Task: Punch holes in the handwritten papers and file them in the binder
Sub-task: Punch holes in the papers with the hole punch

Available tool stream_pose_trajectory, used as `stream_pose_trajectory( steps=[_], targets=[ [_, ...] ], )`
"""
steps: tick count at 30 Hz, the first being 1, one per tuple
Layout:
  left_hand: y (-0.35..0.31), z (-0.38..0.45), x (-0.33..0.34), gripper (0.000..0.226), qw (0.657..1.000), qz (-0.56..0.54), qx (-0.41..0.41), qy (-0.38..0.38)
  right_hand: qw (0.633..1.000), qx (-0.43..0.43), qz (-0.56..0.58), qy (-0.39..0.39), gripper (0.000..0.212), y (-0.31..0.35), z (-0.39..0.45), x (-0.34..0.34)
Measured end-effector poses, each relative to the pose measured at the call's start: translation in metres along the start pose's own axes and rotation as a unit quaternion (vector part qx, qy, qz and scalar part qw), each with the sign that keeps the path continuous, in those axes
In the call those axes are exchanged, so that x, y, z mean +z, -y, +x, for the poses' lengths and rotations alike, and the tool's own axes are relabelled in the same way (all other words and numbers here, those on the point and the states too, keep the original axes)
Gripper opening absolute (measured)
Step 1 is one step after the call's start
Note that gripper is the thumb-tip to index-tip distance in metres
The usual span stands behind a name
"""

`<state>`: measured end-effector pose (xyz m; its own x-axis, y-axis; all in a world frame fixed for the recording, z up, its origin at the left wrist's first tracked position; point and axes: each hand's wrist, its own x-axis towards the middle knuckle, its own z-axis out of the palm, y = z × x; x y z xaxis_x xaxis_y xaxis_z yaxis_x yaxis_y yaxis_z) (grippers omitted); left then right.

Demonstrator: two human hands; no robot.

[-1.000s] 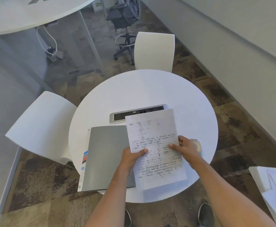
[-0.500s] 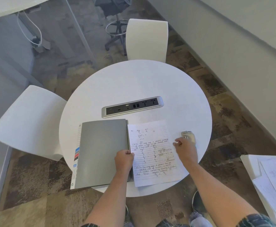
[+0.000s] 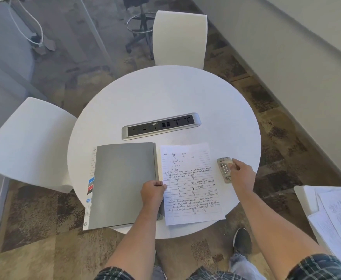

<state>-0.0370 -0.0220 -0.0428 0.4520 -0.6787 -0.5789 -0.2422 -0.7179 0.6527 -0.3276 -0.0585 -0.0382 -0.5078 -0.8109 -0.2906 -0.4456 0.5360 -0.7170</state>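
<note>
Paper flat, punch under hand
Handwritten sheet [image 3: 191, 184] lies beside the closed grey binder [image 3: 123, 184] on the round table [image 3: 165, 93]; left hand [image 3: 152, 191] pinches its edge, right hand [image 3: 243, 175] grips the hole punch [image 3: 224, 168]

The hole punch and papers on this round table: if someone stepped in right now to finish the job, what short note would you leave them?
Left hand: pinching the left edge of the handwritten sheet, where it meets the binder.
Right hand: fingers on the hole punch; whether it is gripped yet is unclear.
Layout: the sheet lies flat on the round table, the closed grey binder to its left, the punch to its right. More handwritten pages sit on a surface at far right.
Done: sheet laid down; no holes visible.
Left: punch this sheet, open the binder, file it, repeat with the other pages.
</note>
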Motion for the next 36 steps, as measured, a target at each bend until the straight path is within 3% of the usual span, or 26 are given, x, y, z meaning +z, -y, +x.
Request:
stream_pose_trajectory(
  steps=[21, 36],
  targets=[
    [-0.01, 0.004, 0.018, 0.01, 0.991, -0.11, -0.069, 0.017, 0.994, 0.009, 0.087, 0.07, 0.026, 0.011, -0.003, -0.001],
    [-0.021, 0.01, -0.007, 0.015, 0.991, -0.109, -0.065, -0.046, 0.995, -0.004, 0.06, 0.075, 0.03, 0.003, 0.005, 0.004]
  ],
)
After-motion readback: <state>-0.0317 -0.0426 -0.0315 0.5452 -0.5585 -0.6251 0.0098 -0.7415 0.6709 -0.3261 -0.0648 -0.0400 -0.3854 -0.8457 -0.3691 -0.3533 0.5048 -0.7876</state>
